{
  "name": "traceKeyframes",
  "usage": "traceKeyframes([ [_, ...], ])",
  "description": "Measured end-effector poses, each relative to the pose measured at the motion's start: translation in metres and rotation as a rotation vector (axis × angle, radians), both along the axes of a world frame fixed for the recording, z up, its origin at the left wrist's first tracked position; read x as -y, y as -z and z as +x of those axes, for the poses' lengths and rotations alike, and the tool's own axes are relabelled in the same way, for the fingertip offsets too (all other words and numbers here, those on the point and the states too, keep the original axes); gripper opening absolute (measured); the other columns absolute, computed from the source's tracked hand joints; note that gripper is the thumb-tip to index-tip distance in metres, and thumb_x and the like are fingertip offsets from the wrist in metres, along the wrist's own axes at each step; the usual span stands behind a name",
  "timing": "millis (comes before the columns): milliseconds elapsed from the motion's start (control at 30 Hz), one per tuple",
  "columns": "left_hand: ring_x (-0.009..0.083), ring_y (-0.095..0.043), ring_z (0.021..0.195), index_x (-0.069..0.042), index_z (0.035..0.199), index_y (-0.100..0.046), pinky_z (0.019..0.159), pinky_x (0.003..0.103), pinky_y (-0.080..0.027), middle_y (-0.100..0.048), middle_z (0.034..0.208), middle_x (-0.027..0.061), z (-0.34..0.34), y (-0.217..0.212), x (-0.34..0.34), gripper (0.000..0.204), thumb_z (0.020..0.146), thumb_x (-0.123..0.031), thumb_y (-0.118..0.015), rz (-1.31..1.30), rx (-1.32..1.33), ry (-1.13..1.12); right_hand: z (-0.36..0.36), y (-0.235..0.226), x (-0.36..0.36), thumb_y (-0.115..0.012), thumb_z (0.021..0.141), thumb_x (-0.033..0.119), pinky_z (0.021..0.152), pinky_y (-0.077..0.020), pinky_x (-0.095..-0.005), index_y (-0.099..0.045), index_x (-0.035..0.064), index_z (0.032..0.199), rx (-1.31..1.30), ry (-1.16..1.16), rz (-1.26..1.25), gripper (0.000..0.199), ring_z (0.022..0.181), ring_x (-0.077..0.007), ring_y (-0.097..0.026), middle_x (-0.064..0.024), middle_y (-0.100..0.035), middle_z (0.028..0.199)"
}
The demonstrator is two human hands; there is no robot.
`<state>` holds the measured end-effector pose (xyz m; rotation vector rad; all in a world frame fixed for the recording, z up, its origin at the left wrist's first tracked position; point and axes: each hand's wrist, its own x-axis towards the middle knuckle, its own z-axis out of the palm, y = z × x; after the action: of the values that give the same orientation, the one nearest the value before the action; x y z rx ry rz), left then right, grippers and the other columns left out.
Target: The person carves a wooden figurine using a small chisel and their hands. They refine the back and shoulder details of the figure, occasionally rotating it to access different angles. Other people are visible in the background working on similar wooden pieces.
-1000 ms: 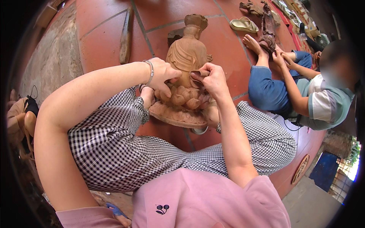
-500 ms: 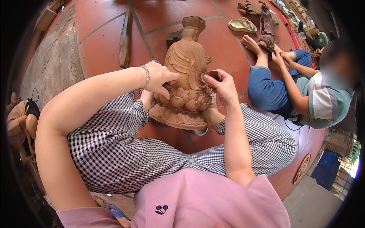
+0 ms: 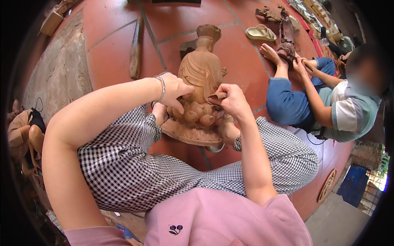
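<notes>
A carved wooden statue (image 3: 200, 67) of a robed seated figure stands upright on the floor between my feet, its back toward me. Its lotus base (image 3: 197, 114) has rows of petals above a wide rounded foot. My left hand (image 3: 173, 88), with a bangle at the wrist, grips the statue's left side, thumb and forefinger apart against the wood. Between the fingers of my right hand (image 3: 234, 101) is a bent piece of brown sandpaper (image 3: 217, 96). The paper lies against the lower robe, just over the petals. The right fingertips are partly hidden behind the hand and paper.
A wooden mallet-like stick (image 3: 136, 53) lies on the red tiles at the far left. To the right, a seated co-worker (image 3: 324, 94) handles a darker statue (image 3: 286, 33). Near it lies a beige clog (image 3: 261, 33). A dark block (image 3: 187, 47) sits behind my statue.
My right hand has moved left and inward, bringing the sandpaper from the statue's right edge onto the lower robe. My left hand keeps its hold. The whole view has shifted slightly.
</notes>
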<state>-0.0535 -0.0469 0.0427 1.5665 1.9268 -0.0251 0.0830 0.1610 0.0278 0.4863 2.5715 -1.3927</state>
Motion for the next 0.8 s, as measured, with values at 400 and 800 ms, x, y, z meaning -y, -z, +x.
traceKeyframes([
  [400,0.0333,-0.073,0.090,-0.011,0.109,-0.060,0.077,0.045,-0.055,-0.074,0.094,0.0124,0.002,-0.002,0.001,0.058,0.075,-0.054,-0.081,-0.029,-0.006,-0.005,0.009,0.013,0.012,-0.085,0.081,0.011,0.062,-0.0501,-0.0285,-0.067,0.0012,0.077,0.047,0.144,-0.119,0.021,0.067,-0.0095,-0.061,-0.0027,-0.069,0.073],
  [800,0.0335,-0.073,0.093,-0.010,0.112,-0.060,0.079,0.044,-0.056,-0.074,0.097,0.0133,0.004,-0.007,-0.001,0.060,0.077,-0.055,-0.080,-0.049,-0.029,-0.002,0.008,0.016,0.041,-0.082,0.081,0.018,0.069,-0.0533,-0.0407,-0.067,-0.0018,0.079,-0.180,0.360,0.049,0.025,0.074,-0.0277,-0.073,-0.0194,-0.072,0.076],
])
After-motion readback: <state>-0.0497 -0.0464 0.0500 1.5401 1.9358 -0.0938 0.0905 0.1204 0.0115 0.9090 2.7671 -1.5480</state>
